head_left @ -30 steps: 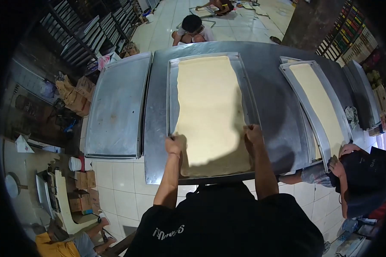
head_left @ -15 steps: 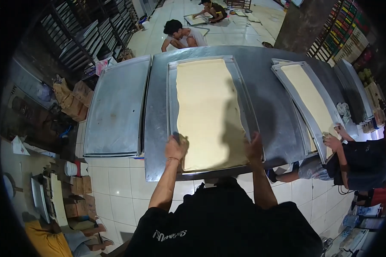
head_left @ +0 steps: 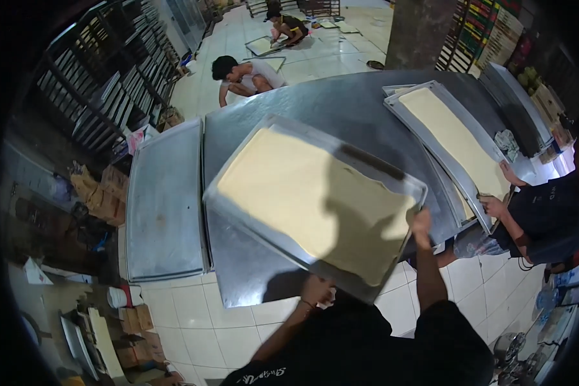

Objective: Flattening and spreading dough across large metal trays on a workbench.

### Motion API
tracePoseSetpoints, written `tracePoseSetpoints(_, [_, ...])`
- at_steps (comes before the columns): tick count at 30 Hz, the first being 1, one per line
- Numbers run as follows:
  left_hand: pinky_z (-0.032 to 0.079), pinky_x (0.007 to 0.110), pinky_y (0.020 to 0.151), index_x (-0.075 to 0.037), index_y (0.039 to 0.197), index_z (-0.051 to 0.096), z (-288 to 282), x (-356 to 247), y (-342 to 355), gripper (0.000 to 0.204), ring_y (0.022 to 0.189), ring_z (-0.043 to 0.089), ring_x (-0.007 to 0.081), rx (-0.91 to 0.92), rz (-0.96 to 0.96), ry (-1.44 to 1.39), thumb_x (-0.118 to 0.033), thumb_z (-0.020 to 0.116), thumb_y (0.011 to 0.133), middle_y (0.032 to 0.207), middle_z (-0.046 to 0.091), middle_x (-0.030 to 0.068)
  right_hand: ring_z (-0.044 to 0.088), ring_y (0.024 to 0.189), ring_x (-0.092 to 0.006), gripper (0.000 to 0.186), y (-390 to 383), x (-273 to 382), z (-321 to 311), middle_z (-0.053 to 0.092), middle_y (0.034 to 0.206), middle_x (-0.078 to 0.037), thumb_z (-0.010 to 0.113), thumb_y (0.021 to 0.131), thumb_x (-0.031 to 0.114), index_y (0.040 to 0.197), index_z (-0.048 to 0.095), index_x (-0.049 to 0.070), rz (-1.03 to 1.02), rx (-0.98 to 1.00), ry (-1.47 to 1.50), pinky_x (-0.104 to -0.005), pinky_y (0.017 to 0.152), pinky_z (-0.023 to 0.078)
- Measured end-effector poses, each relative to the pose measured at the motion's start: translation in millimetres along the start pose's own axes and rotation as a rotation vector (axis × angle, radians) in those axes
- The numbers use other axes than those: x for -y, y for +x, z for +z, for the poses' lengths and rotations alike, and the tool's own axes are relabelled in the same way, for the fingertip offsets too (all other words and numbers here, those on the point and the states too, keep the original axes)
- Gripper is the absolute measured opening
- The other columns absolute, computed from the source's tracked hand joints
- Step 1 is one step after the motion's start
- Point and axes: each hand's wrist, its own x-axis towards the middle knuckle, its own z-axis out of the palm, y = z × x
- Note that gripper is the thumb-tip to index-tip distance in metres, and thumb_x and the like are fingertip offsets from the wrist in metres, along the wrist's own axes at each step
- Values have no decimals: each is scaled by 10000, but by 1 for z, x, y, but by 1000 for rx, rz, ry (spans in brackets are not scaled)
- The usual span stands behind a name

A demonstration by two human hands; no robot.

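Note:
A metal baking tray [head_left: 257, 226] carries a pale flat sheet of dough [head_left: 289, 193] and stands turned askew over the steel table [head_left: 244, 276]. My left hand [head_left: 318, 291] is closed on the tray's near edge, its fingers partly hidden under the rim. At the right-hand end, my right hand [head_left: 421, 222] grips the short side near the corner. The tray looks raised and tilted, its near corner reaching past the table edge toward my body. A shadow falls across the dough.
Bare metal trays [head_left: 164, 199] lie on the left. To the right, a co-worker's hands [head_left: 493, 206] hold another dough-covered tray [head_left: 399, 106], resting over another tray. Two people crouch on the tiled floor beyond the table. Loaded racks [head_left: 103, 96] stand at the far left, a pillar [head_left: 418, 32] behind.
The tray, lying straight on the table before, has swung round so its near end points right. Both hands moved with it, the left toward my body, the right outward. The view has shifted.

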Motion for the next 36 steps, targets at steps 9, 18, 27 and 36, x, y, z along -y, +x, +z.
tracePoseSetpoints(9, [453, 305, 697, -6, 1009, 558, -4, -154, 114, 264, 725, 538, 201, 5, 479, 383, -163, 577, 798, 825, 590, 102, 512, 635, -163, 79, 106, 99, 30, 533, 778, -40, 513, 860, 143, 926, 545, 114, -744, -111, -59, -336, 579, 438])
tracePoseSetpoints(18, [402, 443, 799, -32, 1093, 502, 72, -220, 267, 344, 868, 520, 367, -739, 837, 1063, -200, 536, 795, 1012, 542, 181, 425, 1179, -412, 499, 66, 176, 11, 430, 1277, -282, 486, 813, 86, 1257, 390, -122, -812, 130, 270, -399, 996, 359])
tracePoseSetpoints(27, [396, 384, 778, -67, 953, 576, 30, -248, 289, 201, 852, 540, 276, -480, 998, 687, -199, 515, 815, 945, 588, 124, 341, 1267, -430, 532, 73, 163, 31, 350, 1346, -312, 440, 850, 169, 1287, 355, -123, -1003, 136, -233, -451, 1030, 307])
tracePoseSetpoints(36, [407, 376, 742, -57, 954, 577, 1, -220, 273, 212, 794, 529, 288, -794, 972, 858, -196, 529, 801, 878, 586, 112, 331, 1273, -442, 555, 71, 176, 37, 333, 1369, -295, 431, 877, 242, 1303, 348, -105, -1157, 184, -188, -511, 1027, 287])
